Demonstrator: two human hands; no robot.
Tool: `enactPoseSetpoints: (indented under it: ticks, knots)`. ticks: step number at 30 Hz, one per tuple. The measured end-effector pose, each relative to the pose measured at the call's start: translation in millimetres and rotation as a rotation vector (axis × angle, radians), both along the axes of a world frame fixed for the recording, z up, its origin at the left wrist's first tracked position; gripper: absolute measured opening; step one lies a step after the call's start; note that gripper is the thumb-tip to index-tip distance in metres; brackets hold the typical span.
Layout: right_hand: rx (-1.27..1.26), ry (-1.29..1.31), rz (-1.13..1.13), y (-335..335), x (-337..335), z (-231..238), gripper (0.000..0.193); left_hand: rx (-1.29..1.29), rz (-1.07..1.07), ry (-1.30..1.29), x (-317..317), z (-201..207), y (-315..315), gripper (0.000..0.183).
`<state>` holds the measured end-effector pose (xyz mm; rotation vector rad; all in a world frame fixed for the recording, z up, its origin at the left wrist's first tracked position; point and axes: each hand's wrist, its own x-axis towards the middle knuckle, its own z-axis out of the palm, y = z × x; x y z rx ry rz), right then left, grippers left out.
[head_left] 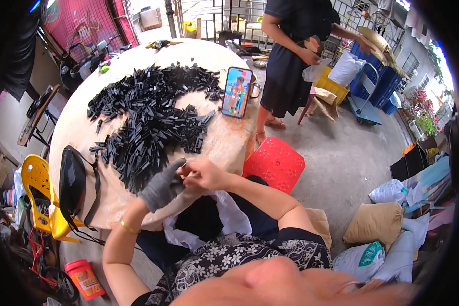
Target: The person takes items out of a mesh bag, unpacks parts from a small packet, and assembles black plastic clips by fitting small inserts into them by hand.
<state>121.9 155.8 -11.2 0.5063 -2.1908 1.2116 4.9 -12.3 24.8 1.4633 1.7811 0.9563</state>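
My left hand (pixel 162 187), in a grey glove, meets my bare right hand (pixel 205 173) at the near edge of the round table (pixel 224 137). The fingers of both are closed and pinched together. Whatever lies between them is too small and hidden to make out. Just beyond the hands spreads a large heap of small black plastic pieces (pixel 150 122). Below them, a white bag (pixel 233 211) with a dark inside lies open on my lap. A phone with a lit screen (pixel 236 93) leans against a mug (pixel 255 90) at the table's right side.
A black mesh bag (pixel 74 176) with straps lies at the table's left edge, by a yellow chair (pixel 38 178). To the right stands a red stool (pixel 276 164). Another person (pixel 293 56) stands beyond it, near a blue trolley (pixel 364 109). Several sacks (pixel 375 224) sit at lower right.
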Motion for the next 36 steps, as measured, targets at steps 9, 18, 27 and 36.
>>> enactPoseSetpoints:
  ticks: [9, 18, 27, 36]
  knots:
    - [-0.056, -0.438, 0.041, -27.0, 28.7, 29.3, 0.012, -0.009, 0.090, 0.406, 33.1, 32.5, -37.0, 0.041]
    - [0.168, -0.156, -0.517, 34.2, 2.3, 19.1, 0.017, -0.177, -0.113, 0.756, 65.6, 9.5, -44.6, 0.027]
    - [0.445, 0.048, -0.708, 60.8, -41.6, 2.5, 0.027, -0.055, 0.094, 0.564, 21.7, 9.4, 7.1, 0.032]
    - [0.351, -0.101, -0.635, 68.2, -41.7, 5.3, 0.015, -0.199, 0.383, 0.751, -9.0, 1.5, 91.3, 0.041]
